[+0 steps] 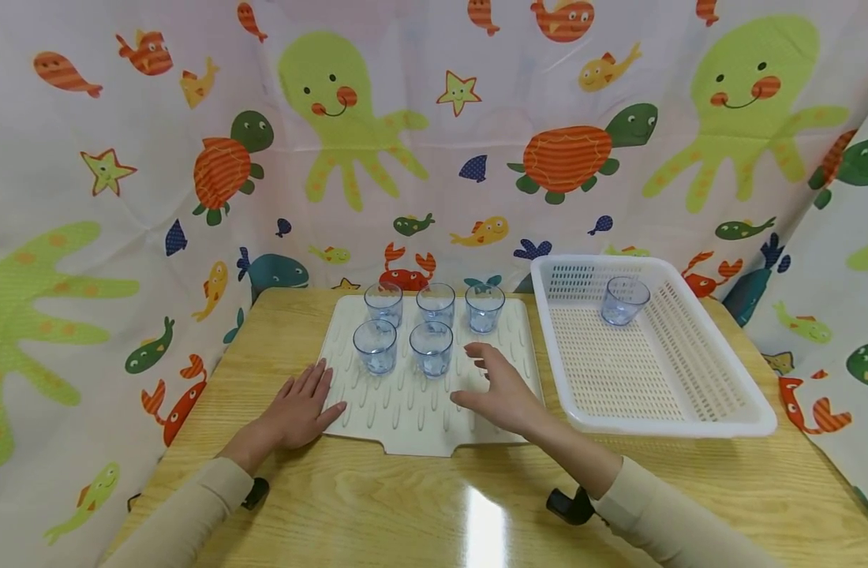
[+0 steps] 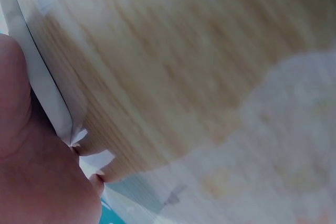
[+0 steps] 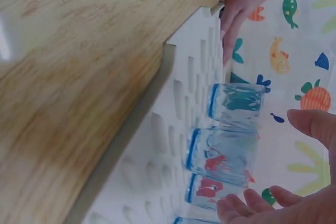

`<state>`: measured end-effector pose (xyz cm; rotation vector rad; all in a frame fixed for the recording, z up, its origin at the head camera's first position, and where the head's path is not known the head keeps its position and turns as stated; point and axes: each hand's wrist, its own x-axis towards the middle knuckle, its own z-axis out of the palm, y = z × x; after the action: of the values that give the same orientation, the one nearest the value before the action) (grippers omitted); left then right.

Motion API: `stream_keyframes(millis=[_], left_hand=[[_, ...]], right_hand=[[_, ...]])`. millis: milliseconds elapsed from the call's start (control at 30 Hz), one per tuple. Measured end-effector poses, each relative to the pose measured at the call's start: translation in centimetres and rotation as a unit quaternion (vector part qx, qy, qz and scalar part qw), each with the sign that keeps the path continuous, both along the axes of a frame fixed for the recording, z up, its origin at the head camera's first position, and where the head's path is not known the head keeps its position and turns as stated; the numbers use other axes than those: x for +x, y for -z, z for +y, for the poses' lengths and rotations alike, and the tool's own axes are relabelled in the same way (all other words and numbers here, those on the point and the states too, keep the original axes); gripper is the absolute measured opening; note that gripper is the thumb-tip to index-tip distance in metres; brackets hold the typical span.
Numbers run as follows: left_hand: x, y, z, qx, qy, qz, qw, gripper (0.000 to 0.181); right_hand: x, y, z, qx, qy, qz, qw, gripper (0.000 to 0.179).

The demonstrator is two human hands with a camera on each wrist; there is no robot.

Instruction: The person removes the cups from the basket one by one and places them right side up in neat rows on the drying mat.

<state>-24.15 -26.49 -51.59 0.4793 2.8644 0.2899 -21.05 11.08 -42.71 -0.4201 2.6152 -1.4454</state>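
A cream ribbed draining board (image 1: 420, 430) lies on the table. Two clear bluish glasses stand on it in front, the left one (image 1: 376, 351) and the right one (image 1: 432, 355). Behind them are three more: a left glass (image 1: 383, 306), a middle glass (image 1: 435, 304) and a right glass (image 1: 484, 309). My left hand (image 1: 297, 410) rests flat at the board's left edge, fingers extended. Over the board's right part, my right hand (image 1: 501, 394) is held with thumb and fingers spread apart, beside the front right glass. The right wrist view shows nothing in its grasp.
To the right of the board sits a white plastic basket (image 1: 671, 428) with a single glass (image 1: 623, 304) near its back. A curtain (image 1: 434, 110) printed with sea animals surrounds the wooden table (image 1: 349, 505) at the back and sides.
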Motion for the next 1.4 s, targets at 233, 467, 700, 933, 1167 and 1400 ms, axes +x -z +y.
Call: stream_keyframes(millis=[233,467,700,933,1167,1400], left_hand=[[0.0,-0.1,0.0,0.005,-0.001,0.004,1.0000,0.086],[0.0,0.0,0.1,0.003,-0.003,-0.004,1.0000,0.086],[0.1,0.2,0.0,0.002,0.000,0.005,1.0000,0.086],[0.1,0.1,0.0,-0.001,0.003,0.002,1.0000,0.086],[0.0,0.4,-0.1,-0.005,0.002,0.007,1.0000,0.088],[0.4,-0.4,0.2,0.001,0.000,0.001,1.0000,0.086]], right_hand=[[0.2,-0.7,1.2,0.016,-0.026,0.049,0.9983,0.071],[0.7,-1.2,2.8,0.014,-0.040,0.052,0.9977,0.066],[1.1,-2.2,4.2,0.032,-0.030,0.037,0.9983,0.070],[1.5,-3.3,5.7,0.059,-0.018,0.054,0.9967,0.069],[1.9,-4.5,8.0,0.060,-0.008,0.051,0.9968,0.072],[1.5,-5.9,10.8,0.078,0.011,0.044,0.9959,0.075]])
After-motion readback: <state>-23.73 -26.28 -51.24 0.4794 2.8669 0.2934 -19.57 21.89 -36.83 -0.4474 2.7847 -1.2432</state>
